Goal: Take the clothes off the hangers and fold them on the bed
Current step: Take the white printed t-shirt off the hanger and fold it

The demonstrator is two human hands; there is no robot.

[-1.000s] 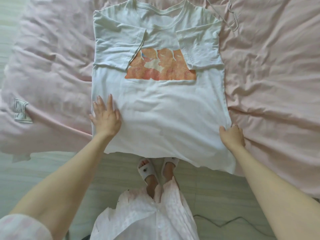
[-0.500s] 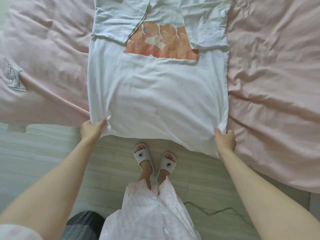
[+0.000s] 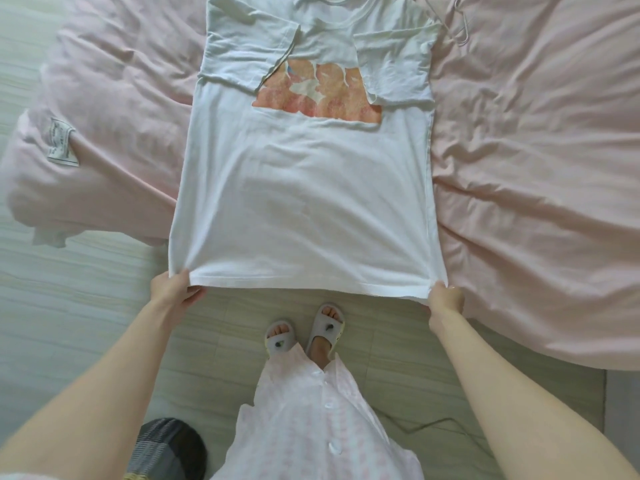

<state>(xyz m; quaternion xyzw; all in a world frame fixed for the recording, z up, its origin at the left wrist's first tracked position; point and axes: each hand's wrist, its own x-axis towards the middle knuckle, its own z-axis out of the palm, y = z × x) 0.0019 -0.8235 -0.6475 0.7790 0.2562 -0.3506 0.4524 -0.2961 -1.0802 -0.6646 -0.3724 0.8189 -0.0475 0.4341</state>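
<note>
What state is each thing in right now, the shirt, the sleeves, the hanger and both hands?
Shirt: flat on the duvet, print up, hem past the bed's edge.
Sleeves: both folded in over the chest.
Hanger: bare, lying on the duvet beside the shirt.
Left hand: grips the hem's left corner.
Right hand: grips the hem's right corner.

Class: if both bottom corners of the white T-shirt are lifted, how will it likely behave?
The T-shirt is probably floppy: its hem puckers where the left hand and right hand pinch it. It likely sags between them. It seems light, since pinches suffice.
</note>
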